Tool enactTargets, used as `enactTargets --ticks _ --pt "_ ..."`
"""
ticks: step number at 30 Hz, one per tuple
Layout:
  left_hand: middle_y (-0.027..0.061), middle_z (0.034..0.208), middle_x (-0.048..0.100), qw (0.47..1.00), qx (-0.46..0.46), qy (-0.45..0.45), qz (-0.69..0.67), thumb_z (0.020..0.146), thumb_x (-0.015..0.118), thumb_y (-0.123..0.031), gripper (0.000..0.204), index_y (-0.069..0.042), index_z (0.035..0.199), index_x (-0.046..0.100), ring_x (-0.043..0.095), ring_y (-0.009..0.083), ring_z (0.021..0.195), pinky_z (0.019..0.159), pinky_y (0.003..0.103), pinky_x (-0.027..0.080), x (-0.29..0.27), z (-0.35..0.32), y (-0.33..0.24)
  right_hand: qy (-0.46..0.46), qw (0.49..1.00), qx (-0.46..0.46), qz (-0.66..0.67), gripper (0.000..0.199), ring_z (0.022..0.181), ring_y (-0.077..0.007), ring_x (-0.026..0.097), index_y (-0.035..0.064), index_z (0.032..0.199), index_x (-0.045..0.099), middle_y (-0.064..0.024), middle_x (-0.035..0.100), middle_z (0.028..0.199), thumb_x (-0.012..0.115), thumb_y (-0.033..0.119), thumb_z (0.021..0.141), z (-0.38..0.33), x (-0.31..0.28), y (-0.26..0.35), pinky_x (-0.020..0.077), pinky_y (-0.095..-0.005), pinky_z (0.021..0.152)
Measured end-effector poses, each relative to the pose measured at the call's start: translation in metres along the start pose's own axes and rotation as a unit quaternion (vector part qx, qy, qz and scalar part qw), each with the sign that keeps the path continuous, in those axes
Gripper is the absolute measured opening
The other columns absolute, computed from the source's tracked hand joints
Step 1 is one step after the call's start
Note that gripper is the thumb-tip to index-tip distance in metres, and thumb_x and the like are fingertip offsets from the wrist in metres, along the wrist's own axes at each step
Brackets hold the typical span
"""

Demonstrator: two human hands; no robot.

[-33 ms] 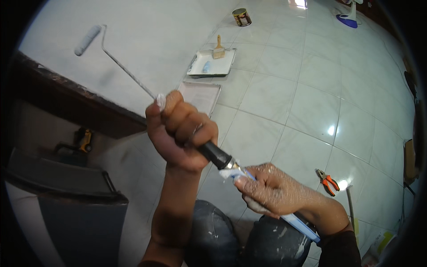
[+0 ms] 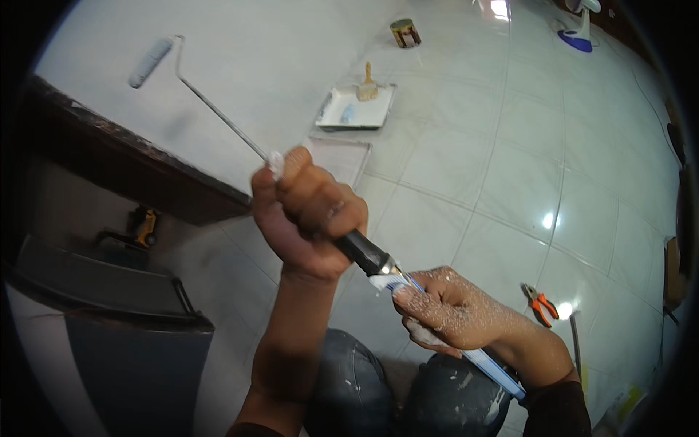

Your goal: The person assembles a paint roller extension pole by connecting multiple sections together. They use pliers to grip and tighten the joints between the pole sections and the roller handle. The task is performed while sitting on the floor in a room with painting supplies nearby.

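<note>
My left hand (image 2: 313,207) is closed around the grip of a paint roller (image 2: 226,120), the black lower end of the handle (image 2: 364,251) sticking out below the fist. White stuff clings to the rod by my thumb. Up at the left, the pale roller sleeve (image 2: 151,64) is in front of the white wall. My right hand (image 2: 448,313), speckled with white paint, grips a blue and white pole (image 2: 495,371) whose upper end meets the roller handle's metal tip. A crumpled white strip (image 2: 387,282) is at that joint; how they are fastened is hidden.
On the tiled floor (image 2: 437,175) a paint tray (image 2: 371,115) holds a paintbrush (image 2: 368,89), with another tray (image 2: 349,154) nearer. A can (image 2: 405,33) stands farther off. Orange-handled pliers (image 2: 540,304) lie at right. A dark grey cabinet-like object (image 2: 131,364) is at lower left, near a yellow-black tool (image 2: 145,227).
The view has shifted slightly, so the trays, can and hands appear a little farther right. Both hands keep their holds on the roller and the pole.
</note>
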State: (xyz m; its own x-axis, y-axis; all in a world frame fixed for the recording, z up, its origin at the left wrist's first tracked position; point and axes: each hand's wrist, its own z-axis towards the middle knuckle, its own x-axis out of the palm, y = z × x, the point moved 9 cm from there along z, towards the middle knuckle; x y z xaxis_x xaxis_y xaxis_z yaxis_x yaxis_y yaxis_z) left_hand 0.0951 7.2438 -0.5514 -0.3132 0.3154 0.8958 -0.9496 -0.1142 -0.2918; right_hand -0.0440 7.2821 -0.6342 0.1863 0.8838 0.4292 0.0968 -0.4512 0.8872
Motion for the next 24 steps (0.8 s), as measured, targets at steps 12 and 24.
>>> enactTargets --ticks 12,24 --pt "-0.0079 0.060 0.032 0.897 0.029 -0.401 0.184 0.105 0.063 -0.036 0.040 -0.018 0.074 0.043 0.032 0.0074 0.051 0.053 0.025 0.034 -0.092 -0.013 0.027 -0.270 0.780 -0.030 -0.564 0.039 0.049 -0.0391 0.063 -0.0055 0.107 0.050 -0.0174 0.059 0.056 0.057 0.033 0.111 -0.018 -0.048 -0.006 0.0475 -0.0480 0.046" --pt "-0.0096 0.054 0.031 0.999 -0.037 -0.010 0.023 0.108 0.048 -0.031 0.036 -0.020 0.074 0.042 0.029 0.0045 0.045 0.048 0.025 0.030 -0.010 0.006 0.010 -0.003 0.998 0.035 -0.047 0.052 0.045 -0.0143 0.053 0.0017 0.088 0.056 -0.0031 0.049 0.054 0.046 0.045 0.115 0.006 -0.009 0.006 0.0392 -0.0339 0.042"
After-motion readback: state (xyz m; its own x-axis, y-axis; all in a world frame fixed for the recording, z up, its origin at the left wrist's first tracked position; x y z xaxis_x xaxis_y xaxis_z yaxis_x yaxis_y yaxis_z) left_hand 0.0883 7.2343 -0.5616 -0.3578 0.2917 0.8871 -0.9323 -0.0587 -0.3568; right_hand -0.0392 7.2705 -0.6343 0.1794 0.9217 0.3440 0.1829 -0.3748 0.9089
